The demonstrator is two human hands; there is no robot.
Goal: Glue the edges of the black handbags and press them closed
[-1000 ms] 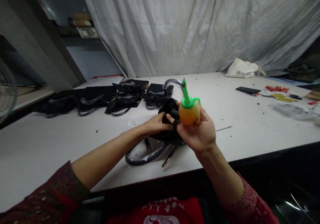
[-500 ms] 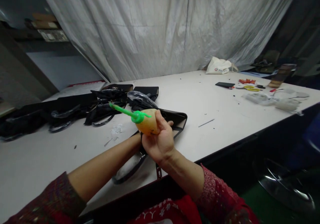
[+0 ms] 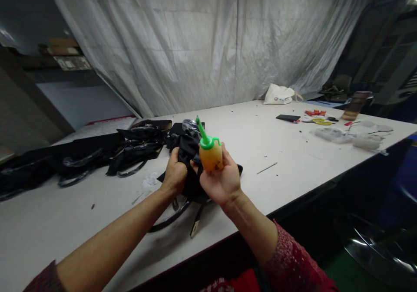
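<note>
My right hand is closed around a squeeze bottle holding orange-yellow liquid; its green nozzle points up and slightly left. My left hand grips bunched black fabric of a black bag on the near side of the table. The bag's curved handle lies below my hands, and a strap end with a metal piece hangs beside it. The bottle and my right hand hide part of the bag.
Several black bags lie along the table's left side. A thin metal rod rests to the right. Farther right are a dark flat case, yellow-handled scissors, plastic packets, a tumbler and a white cloth bag.
My left hand has come out from behind the bag's opening, pulling up black fabric. The bottle has moved right, and its nozzle has swung from pointing left to pointing up.
</note>
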